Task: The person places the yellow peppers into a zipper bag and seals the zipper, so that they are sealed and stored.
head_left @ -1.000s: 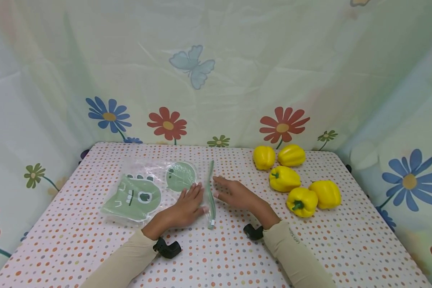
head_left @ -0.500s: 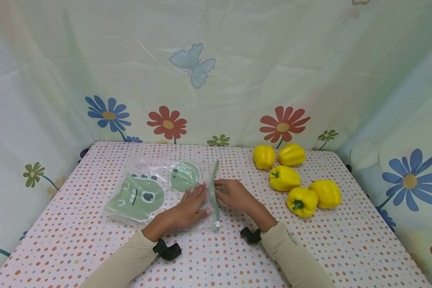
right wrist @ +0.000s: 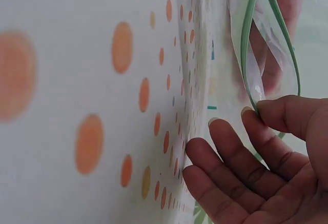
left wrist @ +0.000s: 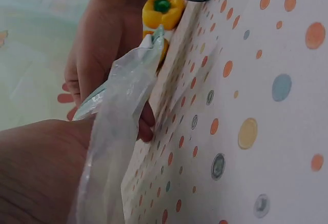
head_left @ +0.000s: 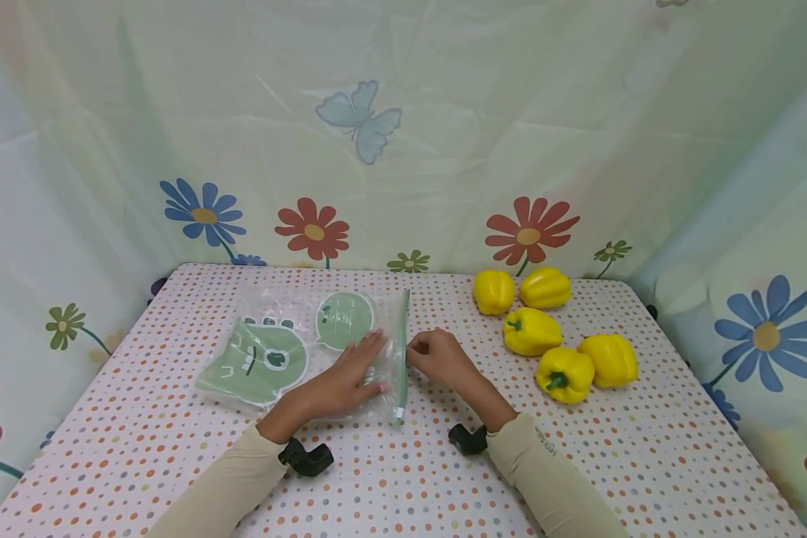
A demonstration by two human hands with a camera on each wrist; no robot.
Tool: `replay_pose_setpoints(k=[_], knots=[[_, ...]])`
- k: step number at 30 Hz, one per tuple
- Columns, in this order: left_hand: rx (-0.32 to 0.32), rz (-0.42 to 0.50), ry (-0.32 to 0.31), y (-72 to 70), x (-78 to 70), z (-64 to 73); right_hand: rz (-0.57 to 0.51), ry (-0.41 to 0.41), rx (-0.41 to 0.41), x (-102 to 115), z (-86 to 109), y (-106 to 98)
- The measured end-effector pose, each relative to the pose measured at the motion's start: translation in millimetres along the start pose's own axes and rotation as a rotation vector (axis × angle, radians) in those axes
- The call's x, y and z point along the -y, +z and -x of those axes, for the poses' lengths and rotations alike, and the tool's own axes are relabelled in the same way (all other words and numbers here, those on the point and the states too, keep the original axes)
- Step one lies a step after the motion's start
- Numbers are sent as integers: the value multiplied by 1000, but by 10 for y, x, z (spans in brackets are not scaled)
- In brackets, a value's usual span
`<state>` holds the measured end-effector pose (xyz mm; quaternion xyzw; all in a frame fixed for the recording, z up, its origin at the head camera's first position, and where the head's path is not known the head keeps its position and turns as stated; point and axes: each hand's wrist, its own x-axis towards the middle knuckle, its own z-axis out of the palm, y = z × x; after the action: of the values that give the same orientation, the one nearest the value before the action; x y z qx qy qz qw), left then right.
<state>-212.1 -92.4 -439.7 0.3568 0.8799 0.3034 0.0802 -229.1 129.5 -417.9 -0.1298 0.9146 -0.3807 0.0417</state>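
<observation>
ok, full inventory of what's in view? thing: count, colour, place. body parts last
zip bag: 1, clear with green cartoon print, flat-lying on table, left of centre
zip edge: 1 strip, green, bag's right end
slider: 1, white, near end of zip edge
bell peppers: 5, yellow, right of bag
tablecloth: 1, pale with multicoloured dots, over table
backdrop: pale green, behind and at both sides; flower and butterfly prints
wrist devices: 2, black, one at each wrist
sleeves: 2, beige, both forearms
left hand: 1, resting on bag, fingers straight
right hand: 1, pinching zip edge
</observation>
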Motion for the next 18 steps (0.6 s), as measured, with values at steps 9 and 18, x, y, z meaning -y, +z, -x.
replay_pose_setpoints(k=[9, 18], knots=[[-81, 58, 0, -51, 32, -18, 60, 30, -41, -1, 10, -9], [-57, 137, -4, -62, -8, -5, 29, -33, -60, -33, 10, -6]])
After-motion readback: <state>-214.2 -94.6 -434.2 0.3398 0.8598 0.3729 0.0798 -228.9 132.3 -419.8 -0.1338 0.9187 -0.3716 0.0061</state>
